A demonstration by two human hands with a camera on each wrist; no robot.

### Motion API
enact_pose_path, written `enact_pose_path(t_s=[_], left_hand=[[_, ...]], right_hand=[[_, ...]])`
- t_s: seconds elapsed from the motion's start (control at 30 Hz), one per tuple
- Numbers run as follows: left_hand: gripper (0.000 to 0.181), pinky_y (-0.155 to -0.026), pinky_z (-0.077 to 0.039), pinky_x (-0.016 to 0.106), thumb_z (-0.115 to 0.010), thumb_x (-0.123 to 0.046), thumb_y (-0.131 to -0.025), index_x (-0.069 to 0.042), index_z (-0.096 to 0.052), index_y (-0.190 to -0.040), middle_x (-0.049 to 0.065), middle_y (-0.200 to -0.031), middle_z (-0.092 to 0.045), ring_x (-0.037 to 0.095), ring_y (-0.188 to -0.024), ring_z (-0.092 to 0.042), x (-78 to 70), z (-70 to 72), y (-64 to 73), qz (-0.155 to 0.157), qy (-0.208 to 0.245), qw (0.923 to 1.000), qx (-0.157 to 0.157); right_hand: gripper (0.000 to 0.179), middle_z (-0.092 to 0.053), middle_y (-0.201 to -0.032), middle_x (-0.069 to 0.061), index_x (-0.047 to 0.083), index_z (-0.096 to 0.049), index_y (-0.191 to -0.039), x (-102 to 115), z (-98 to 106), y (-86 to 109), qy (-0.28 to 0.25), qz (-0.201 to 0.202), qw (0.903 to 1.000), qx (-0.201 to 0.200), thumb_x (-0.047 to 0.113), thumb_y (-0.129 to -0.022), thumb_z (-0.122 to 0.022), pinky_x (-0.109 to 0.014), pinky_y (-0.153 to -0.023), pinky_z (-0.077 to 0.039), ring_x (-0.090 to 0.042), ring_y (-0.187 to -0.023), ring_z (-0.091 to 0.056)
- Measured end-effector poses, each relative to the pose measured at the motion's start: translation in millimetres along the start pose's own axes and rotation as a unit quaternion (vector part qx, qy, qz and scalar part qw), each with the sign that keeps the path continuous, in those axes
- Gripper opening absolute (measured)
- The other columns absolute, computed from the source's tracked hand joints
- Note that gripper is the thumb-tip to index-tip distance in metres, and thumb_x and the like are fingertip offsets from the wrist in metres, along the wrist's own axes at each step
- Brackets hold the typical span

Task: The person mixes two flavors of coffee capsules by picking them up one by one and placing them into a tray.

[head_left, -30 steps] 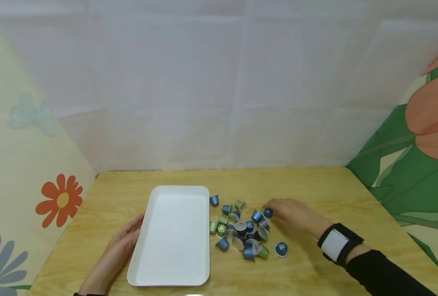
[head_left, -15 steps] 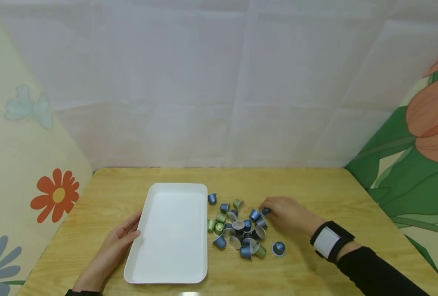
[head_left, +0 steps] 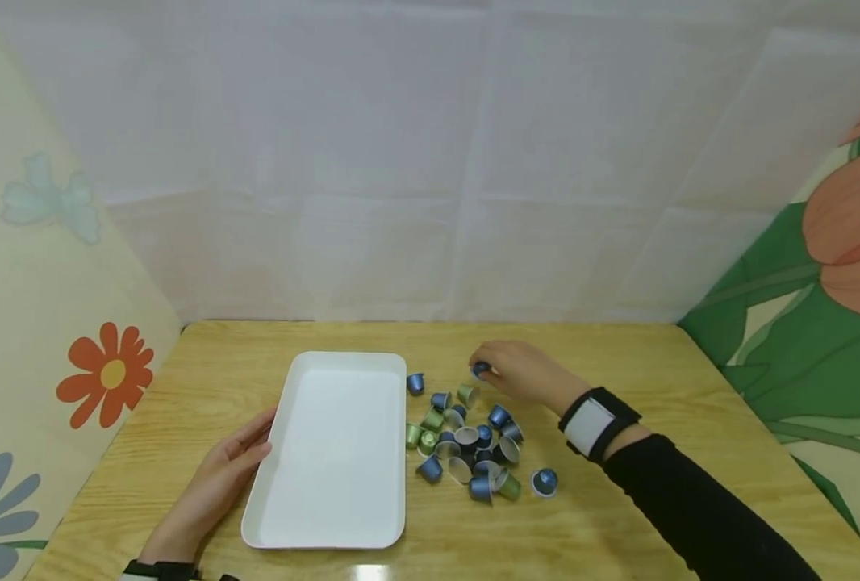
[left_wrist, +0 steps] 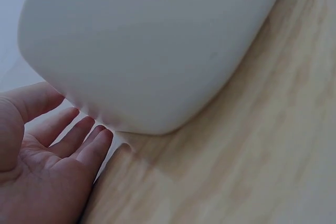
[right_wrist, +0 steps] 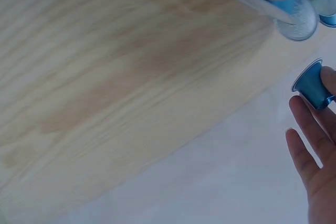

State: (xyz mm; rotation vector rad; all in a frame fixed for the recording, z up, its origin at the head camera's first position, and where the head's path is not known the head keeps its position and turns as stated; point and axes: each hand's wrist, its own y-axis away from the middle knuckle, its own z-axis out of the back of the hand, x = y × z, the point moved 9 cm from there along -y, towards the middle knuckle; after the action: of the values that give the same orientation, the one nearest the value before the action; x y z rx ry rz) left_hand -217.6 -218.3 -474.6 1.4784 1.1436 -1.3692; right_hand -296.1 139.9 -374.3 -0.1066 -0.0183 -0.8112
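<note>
A white rectangular tray [head_left: 336, 452] lies on the table with nothing in it. My left hand [head_left: 215, 480] is at its left side; in the left wrist view the fingertips [left_wrist: 107, 134] touch the tray's outer wall, fingers loosely extended. Between thumb and fingers my right hand [head_left: 524, 373] pinches a blue coffee capsule [right_wrist: 313, 86], held beyond the pile near the back of the table. The other capsules, blue, dark and green with pale lids, form a loose pile [head_left: 466, 437] right of the tray. A green capsule [head_left: 467, 394] lies just in front of the right hand.
One dark blue capsule [head_left: 544, 482] stands apart at the pile's right. Another blue one [head_left: 415, 383] sits close to the tray's upper right edge. The wooden table [head_left: 619, 524] ends at a white backdrop [head_left: 328, 177], with painted flower panels on both sides.
My right hand has picked the dark blue capsule from the pile's right edge and carried it left and farther back. The left hand stays at the tray. The head view has shifted slightly.
</note>
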Motion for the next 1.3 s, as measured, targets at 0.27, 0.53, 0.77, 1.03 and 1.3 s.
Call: enact_pose_path(t_s=[0.27,0.53,0.77,1.03,1.3], left_hand=[[0.058,-0.097,-0.042,0.014,-0.052,-0.008,-0.103,0.012,-0.026,-0.150,-0.001,-0.147,-0.044,-0.007,-0.124,-0.047,0.0,0.3,2.4,0.003,-0.007,0.9999,-0.008],[0.057,-0.096,-0.044,0.016,-0.050,-0.005,-0.103,0.014,-0.024,-0.150,-0.016,-0.136,-0.052,-0.005,-0.124,-0.048,-4.7,4.9,5.4,-0.009,0.006,0.9999,-0.004],[0.057,-0.098,-0.043,0.016,-0.049,-0.004,-0.103,0.015,-0.023,-0.150,-0.012,-0.140,-0.049,-0.004,-0.126,-0.047,-2.5,1.8,1.7,-0.016,0.007,0.9998,0.009],[0.057,-0.098,-0.043,0.015,-0.049,-0.004,-0.103,0.016,-0.022,-0.149,-0.017,-0.136,-0.051,-0.006,-0.124,-0.048,-1.8,6.3,1.1,-0.013,0.007,0.9999,0.000],[0.057,-0.098,-0.043,0.015,-0.049,-0.004,-0.103,0.015,-0.023,-0.149,-0.010,-0.142,-0.048,-0.005,-0.125,-0.047,-3.1,8.1,2.0,-0.012,0.002,0.9999,-0.002]], right_hand=[[0.023,-0.068,-0.110,-0.006,0.006,-0.068,-0.116,29.6,-3.4,-43.6,-0.007,0.016,0.9996,0.022,0.014,-0.095,-0.068,-0.033,-0.086,-0.054,-0.020,-0.100,-0.065],[0.017,-0.067,-0.106,-0.004,0.007,-0.068,-0.114,66.5,1.8,-84.0,0.000,0.064,0.9979,-0.009,0.011,-0.098,-0.062,-0.033,-0.086,-0.052,-0.018,-0.097,-0.063],[0.018,-0.068,-0.105,-0.002,0.012,-0.070,-0.115,84.6,0.9,-104.5,0.046,0.067,0.9966,-0.013,0.016,-0.097,-0.065,-0.030,-0.087,-0.052,-0.016,-0.097,-0.064],[0.020,-0.070,-0.111,0.002,0.016,-0.071,-0.116,106.4,-16.5,-127.2,0.073,0.047,0.9952,0.046,0.021,-0.097,-0.066,-0.026,-0.086,-0.052,-0.013,-0.099,-0.066],[0.021,-0.071,-0.110,0.005,0.018,-0.073,-0.115,119.6,-37.3,-130.0,0.089,0.047,0.9915,0.081,0.021,-0.095,-0.069,-0.019,-0.081,-0.052,-0.009,-0.094,-0.066]])
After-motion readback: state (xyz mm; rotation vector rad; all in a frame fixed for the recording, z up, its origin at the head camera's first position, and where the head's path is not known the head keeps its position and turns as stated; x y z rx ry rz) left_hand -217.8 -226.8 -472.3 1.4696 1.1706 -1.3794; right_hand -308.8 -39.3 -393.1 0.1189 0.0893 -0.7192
